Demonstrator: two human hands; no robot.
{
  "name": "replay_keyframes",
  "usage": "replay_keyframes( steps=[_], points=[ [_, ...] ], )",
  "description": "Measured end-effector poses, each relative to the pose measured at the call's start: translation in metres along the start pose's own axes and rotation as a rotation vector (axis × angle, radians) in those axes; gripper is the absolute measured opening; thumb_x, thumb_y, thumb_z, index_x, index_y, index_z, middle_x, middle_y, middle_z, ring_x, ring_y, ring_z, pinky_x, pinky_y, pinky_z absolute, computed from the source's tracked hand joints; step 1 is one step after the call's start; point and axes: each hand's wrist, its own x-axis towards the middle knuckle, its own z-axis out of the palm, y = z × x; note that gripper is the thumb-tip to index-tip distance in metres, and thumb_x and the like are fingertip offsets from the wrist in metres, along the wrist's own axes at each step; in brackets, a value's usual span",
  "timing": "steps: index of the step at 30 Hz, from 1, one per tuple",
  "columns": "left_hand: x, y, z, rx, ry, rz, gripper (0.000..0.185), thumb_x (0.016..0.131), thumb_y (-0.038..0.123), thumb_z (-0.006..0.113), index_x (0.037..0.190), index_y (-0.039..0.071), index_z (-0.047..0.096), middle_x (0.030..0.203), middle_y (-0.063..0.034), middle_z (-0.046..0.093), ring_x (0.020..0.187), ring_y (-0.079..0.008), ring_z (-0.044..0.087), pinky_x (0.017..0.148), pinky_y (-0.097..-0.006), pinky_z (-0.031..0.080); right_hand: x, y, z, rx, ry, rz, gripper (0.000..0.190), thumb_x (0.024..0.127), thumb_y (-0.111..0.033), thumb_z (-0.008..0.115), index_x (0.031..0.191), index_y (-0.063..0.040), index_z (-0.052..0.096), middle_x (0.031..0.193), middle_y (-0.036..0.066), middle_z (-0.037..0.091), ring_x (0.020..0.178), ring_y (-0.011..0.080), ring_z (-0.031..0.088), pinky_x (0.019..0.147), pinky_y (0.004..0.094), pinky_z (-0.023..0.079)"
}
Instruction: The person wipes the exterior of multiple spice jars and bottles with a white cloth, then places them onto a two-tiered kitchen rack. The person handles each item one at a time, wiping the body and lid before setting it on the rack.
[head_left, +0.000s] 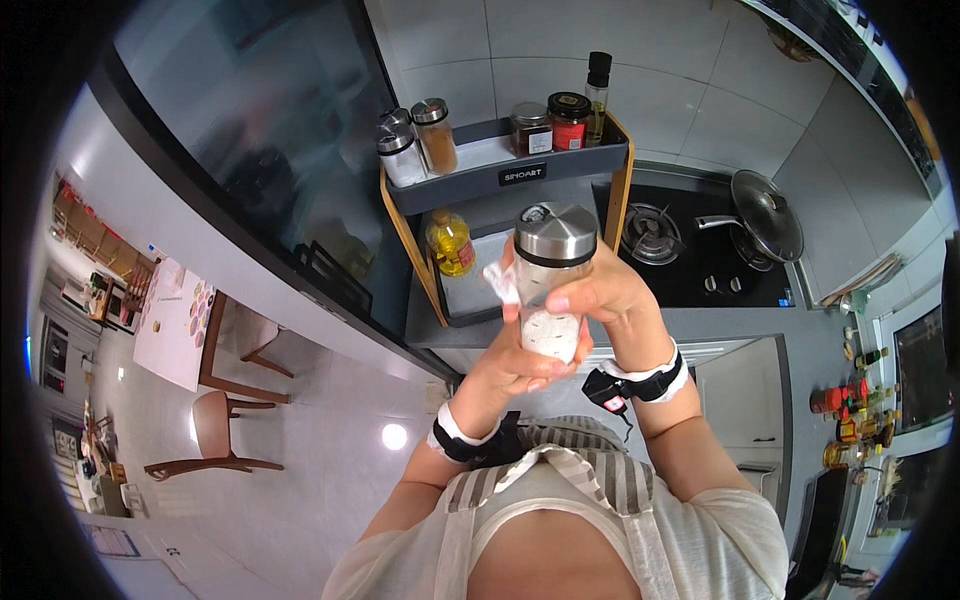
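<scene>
A clear glass seasoning jar (534, 289) with a brushed steel lid (559, 234) is held upright in front of my chest. White granular contents (551, 335) fill its lower part. My left hand (517, 361) wraps around the base. My right hand (600, 291) grips the upper glass from the right, thumb across the front. A crumpled white tissue or cloth (501, 283) pokes out at the jar's left side among fingertips; which hand has it I cannot tell. Behind the jar stands a two-tier grey rack (465, 191) with wooden side frames.
The rack's top tier bears steel-lidded shakers (435, 139), a red-labelled jar (568, 124) and an oil bottle (596, 105). Below stands a yellow oil bottle (451, 244). To the right, a lidded pan (765, 217) rests on the gas hob (675, 281). A dark glass panel (262, 150) borders the left.
</scene>
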Motion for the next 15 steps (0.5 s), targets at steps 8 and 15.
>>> replay_keyframes(
  steps=[8, 15],
  points=[
    [-0.015, 0.029, -0.018, -0.142, 0.046, -0.058, 0.049, 0.065, 0.004, 0.069, 0.11, 0.0, 0.049, 0.081, -0.0106, 0.057, 0.052, -0.0102, 0.048, 0.04, -0.0178, 0.035, 0.018, 0.04, -0.006, 0.037, -0.08, 0.141, 0.064, 0.06, -0.011, 0.082, 0.115, 0.001, 0.051, 0.101, 0.011, 0.061, 0.091, 0.019, 0.061, 0.086, 0.0334, 0.048],
    [-0.019, 0.047, -0.032, 0.202, 0.315, 0.159, 0.046, 0.063, -0.001, 0.069, 0.106, -0.003, 0.052, 0.075, -0.0084, 0.059, 0.053, -0.0135, 0.056, 0.04, -0.0219, 0.04, 0.02, 0.047, 0.028, -0.347, 0.369, 0.125, 0.054, 0.07, -0.01, 0.079, 0.116, 0.0, 0.051, 0.098, 0.007, 0.061, 0.088, 0.0128, 0.06, 0.078, 0.0274, 0.05]
  ],
)
